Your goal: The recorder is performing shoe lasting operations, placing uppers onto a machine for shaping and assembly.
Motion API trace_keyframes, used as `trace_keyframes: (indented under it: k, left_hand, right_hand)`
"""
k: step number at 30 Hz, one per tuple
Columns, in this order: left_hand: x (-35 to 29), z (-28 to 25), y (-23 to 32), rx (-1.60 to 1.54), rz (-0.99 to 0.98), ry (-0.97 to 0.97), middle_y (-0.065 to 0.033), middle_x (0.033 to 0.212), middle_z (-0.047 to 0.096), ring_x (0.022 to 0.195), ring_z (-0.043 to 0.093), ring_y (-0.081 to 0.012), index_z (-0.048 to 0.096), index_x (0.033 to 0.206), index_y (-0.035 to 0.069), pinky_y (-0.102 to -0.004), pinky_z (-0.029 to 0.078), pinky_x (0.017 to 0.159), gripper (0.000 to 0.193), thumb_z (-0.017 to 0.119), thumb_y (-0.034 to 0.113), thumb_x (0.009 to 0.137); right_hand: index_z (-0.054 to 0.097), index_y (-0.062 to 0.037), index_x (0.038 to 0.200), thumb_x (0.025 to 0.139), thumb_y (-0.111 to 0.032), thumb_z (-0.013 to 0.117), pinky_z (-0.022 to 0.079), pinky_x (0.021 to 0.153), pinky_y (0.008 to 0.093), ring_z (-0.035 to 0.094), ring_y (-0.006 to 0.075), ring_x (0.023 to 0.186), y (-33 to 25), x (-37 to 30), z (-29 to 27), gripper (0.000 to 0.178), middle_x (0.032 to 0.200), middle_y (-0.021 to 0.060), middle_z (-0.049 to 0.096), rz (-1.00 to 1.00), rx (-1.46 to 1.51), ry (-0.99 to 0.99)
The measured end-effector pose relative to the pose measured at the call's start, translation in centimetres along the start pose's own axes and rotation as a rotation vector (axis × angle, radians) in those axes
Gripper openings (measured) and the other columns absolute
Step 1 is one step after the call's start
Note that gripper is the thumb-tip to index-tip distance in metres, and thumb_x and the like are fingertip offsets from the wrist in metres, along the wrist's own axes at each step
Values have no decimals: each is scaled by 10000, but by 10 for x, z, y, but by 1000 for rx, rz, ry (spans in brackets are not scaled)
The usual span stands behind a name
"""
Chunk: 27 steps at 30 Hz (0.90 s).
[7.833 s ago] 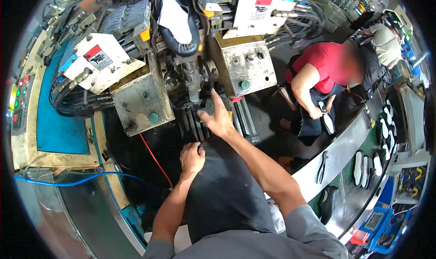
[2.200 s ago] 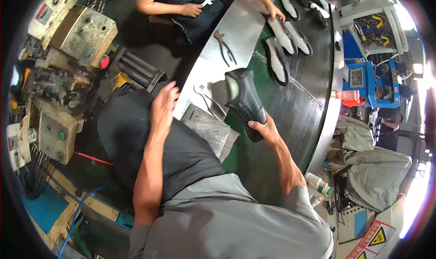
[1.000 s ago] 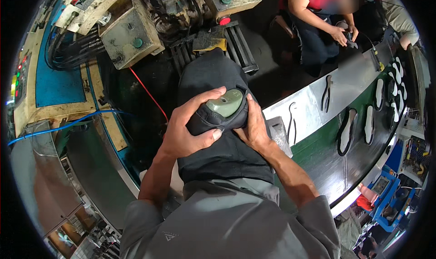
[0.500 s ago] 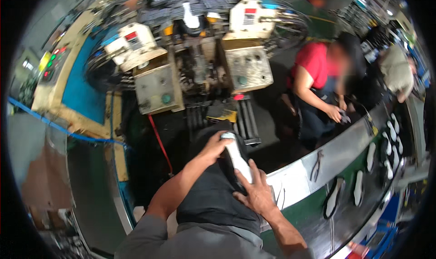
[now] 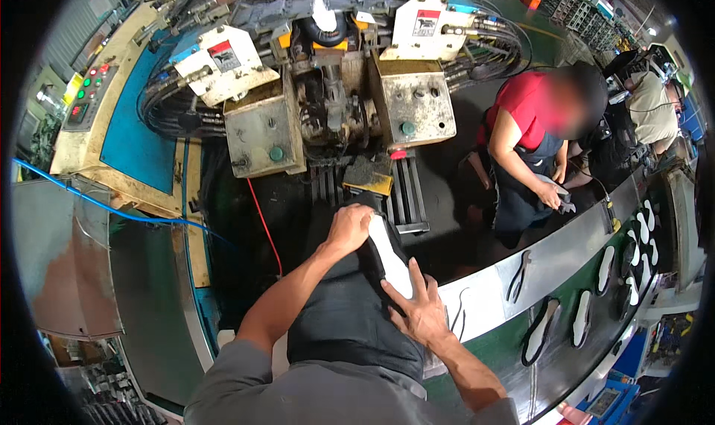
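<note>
On my lap lies a black shoe upper with a flat white bottom [image 5: 390, 259] facing up, its long side slanting down to the right. My left hand [image 5: 350, 231] is closed around the far end, its fingers curled over the edge. At the near end, my right hand [image 5: 423, 307] grips the upper, the thumb on the white surface and other fingers along the right side. The palms hide part of both ends. To the right of my right hand, pliers [image 5: 517, 277] rest on a metal ledge [image 5: 484, 298], with a thin dark curved item beside them.
Ahead stands a machine with two metal boxes [image 5: 413, 112] and a white-topped form [image 5: 322, 15]. On the right, a green conveyor belt [image 5: 491, 358] carries several white-bottomed shoe uppers [image 5: 541, 332]. A co-worker in red [image 5: 525, 116] handles a tool beyond the ledge. A control panel [image 5: 89, 90] stands left.
My view has shifted slightly and sharpened. My left hand has curled further over the far end of the shoe upper; the right keeps nearly the same place. The co-worker's hands have moved slightly.
</note>
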<state>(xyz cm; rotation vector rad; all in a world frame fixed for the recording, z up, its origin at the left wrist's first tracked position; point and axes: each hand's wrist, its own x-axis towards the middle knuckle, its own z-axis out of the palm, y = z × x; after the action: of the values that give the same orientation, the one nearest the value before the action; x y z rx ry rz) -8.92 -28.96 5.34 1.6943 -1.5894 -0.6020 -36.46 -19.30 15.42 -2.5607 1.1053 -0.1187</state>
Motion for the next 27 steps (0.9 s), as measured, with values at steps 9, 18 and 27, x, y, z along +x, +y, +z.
trace_keyframes:
  k: [9,18,27]
  left_hand:
    - [58,-31,-152,-771,-619,-69,-109,1284,699,1209,675,-266,654,1390,19,-440,529,1057,612,685,529,1052]
    - [149,42,-207,-884,-773,242,-91,1060,744,856,752,-218,635,1343,-16,-395,646,734,545,852,329,980]
    - [198,-124,-84,-938,-355,622,-148,1199,711,1090,673,-257,654,1343,61,-427,538,981,501,674,480,1070]
  right_hand:
    - [615,-384,1550,888,-294,849,614,960,578,507,554,1311,-5,17,-3,709,1759,295,169,52,110,-51]
    - [677,-294,1517,848,-278,881,581,1022,569,560,533,1331,-4,20,-9,700,1750,320,226,203,211,14]
    - [694,-48,1464,811,-103,880,431,1234,506,416,520,1552,16,8,-38,680,1715,359,306,474,428,244]
